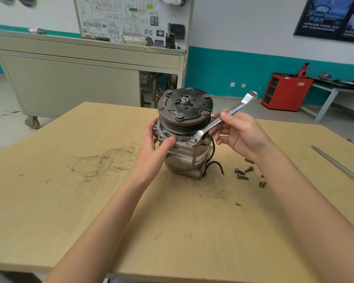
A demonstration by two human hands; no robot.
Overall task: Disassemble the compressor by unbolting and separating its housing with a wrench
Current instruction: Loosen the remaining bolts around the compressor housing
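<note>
Nearest, the counter (90, 201) is a tan board, matt and scuffed with dark greasy rings. On its right side lie a handful of loose bolts (242, 173), short, flanged and dull. Further right is a long screwdriver (335, 166) with a steel shaft and a red handle at the frame edge.

In the middle of the counter the compressor (180, 160) stands on end, pulley uppermost. The left hand (155, 144) grips its cast flange from the left, fingers curled behind and thumb pressed on the front. The right hand (239, 135) pinches the shank of the wrench (221, 119), a polished double-ring spanner with cranked ends. Its lower ring sits over a housing bolt (192, 140) at the front-right corner of the flange, and its upper ring is free in the air.

The body is grey cast metal, rough and grimy. Above it sit a dark grooved pulley and a rusty-brown clutch plate (185, 105) with a centre nut. It looks heavy, rigid and top-heavy stood this way, and likely to twist under the wrench. The flange or lower body is the better hold, since the pulley may spin. Black wires (215, 166) trail loosely from the base.

Beyond stands a beige wheeled cabinet (70, 82) carrying a wiring-diagram board (131, 17). A red tool cabinet (286, 92) stands by the teal-banded wall.
</note>
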